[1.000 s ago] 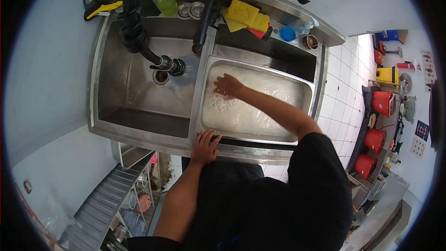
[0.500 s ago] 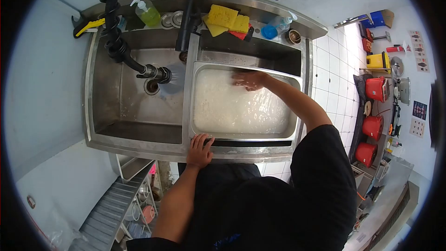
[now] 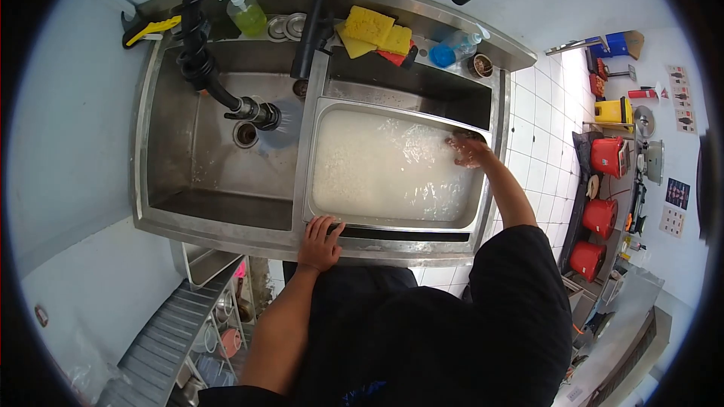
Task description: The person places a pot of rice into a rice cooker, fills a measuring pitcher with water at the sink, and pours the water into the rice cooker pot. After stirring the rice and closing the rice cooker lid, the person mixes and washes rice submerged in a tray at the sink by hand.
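A deep rectangular steel pan [image 3: 311,181] sits over the right sink basin, filled with cloudy white water [image 3: 385,169]. Pale rice-like grains [image 3: 343,181] show through at its left side. My right hand [image 3: 469,151] is at the pan's upper right corner, its fingers apart and partly in the water, holding nothing that I can see. On the front edge of the sink, by the pan's lower left corner, my left hand [image 3: 320,245] lies with its fingers stretched out.
A spring-hose faucet [image 3: 260,114] sprays into the left basin [image 3: 219,173]. Along the back ledge stand a green soap bottle [image 3: 247,16], yellow sponges [image 3: 371,26], a blue spray bottle [image 3: 455,48] and a small round bowl [image 3: 480,65]. Red containers [image 3: 600,217] are at the right.
My right hand has moved from the pan's upper middle to its right end. The water's ripples have shifted. My left hand stays at the front edge, and the camera view has tilted slightly.
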Available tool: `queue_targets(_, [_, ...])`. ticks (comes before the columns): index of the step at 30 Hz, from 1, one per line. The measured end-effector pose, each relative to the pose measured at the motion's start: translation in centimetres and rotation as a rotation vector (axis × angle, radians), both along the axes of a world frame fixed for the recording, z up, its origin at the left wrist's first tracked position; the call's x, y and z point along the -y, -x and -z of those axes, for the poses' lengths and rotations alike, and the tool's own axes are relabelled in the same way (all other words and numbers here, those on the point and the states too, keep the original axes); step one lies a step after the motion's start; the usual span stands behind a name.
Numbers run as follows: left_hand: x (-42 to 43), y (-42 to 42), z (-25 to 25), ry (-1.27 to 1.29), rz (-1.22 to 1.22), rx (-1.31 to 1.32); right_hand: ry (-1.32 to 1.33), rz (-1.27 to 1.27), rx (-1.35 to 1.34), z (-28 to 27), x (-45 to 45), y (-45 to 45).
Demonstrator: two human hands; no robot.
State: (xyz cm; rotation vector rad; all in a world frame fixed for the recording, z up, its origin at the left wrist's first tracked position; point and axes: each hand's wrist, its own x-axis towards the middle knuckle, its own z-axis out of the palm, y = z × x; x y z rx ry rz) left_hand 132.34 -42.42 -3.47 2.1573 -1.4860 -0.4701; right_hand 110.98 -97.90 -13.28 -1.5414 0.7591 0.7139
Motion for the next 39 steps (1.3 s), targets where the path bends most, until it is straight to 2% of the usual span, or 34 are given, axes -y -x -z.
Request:
queue_targets(2, [0.0, 0.4, 0.0, 0.000, -0.002, -0.006, 1.013, -0.960, 0.111, 2.9, -1.3, 2.0])
queue_targets(3, [0.0, 0.4, 0.1, 0.001, 0.001, -0.003, 1.008, -0.857, -0.008, 3.4, -2.2, 2.4])
queue_targets(4, [0.1, 0.2, 0.2, 0.002, 0.005, 0.004, 0.981, -0.707, -0.117, 1.7, -4.2, 1.3])
queue_targets(6, [0.1, 0.2, 0.1, -0.009, 0.008, 0.002, 0.962, -0.527, -0.238, 1.0, -6.5, 0.8])
queue_targets(8, [0.2, 0.2, -0.2, -0.003, 0.009, -0.006, 0.874, -0.479, -0.206, 6.8, -6.0, 4.5])
queue_targets(10, [0.5, 0.2, -0.5, 0.021, -0.002, -0.010, 0.735, -0.545, -0.193, 7.4, -6.3, 6.1])
queue_targets(12, [0.5, 0.3, -0.5, 0.025, 0.005, -0.013, 0.531, -0.718, -0.189, 7.0, -7.4, 7.3])
queue_targets(15, [0.4, 0.2, -0.4, 0.030, 0.001, -0.010, 0.289, -0.269, -0.417, -0.8, -12.6, 4.4])
queue_targets(21, [0.1, 0.2, 0.1, 0.015, -0.003, 0.012, -0.187, 0.352, -0.555, 2.8, -18.8, 1.1])
queue_targets(24, [-0.1, 0.1, 0.0, 0.008, -0.005, 0.020, -0.333, 0.750, -0.667, 8.6, -22.6, -1.9])
queue_targets(26, [0.1, 0.0, -0.1, 0.021, -0.007, 0.009, -0.825, 0.803, -0.298, 10.6, -24.5, -3.4])
queue_targets(29, [0.0, 0.1, -0.2, 0.039, -0.012, -0.013, -1.577, 0.801, 0.078, 10.9, -27.2, -6.9])
queue_targets(32, [-0.1, 0.2, -0.2, 0.032, -0.015, -0.011, -1.481, 0.863, 0.275, 13.2, -28.9, -8.5])
queue_targets(35, [0.1, 0.1, -0.2, 0.033, -0.016, -0.010, -1.673, 0.824, 0.459, 19.9, -29.6, -9.3])
queue_targets(37, [0.0, 0.2, 0.1, 0.042, -0.017, -0.008, -1.632, 0.834, 0.505, 19.7, -30.0, -10.5])
queue_targets(39, [0.1, 0.3, -0.1, 0.039, -0.018, -0.001, -1.457, 0.817, 0.548, 18.0, -30.3, -11.8])
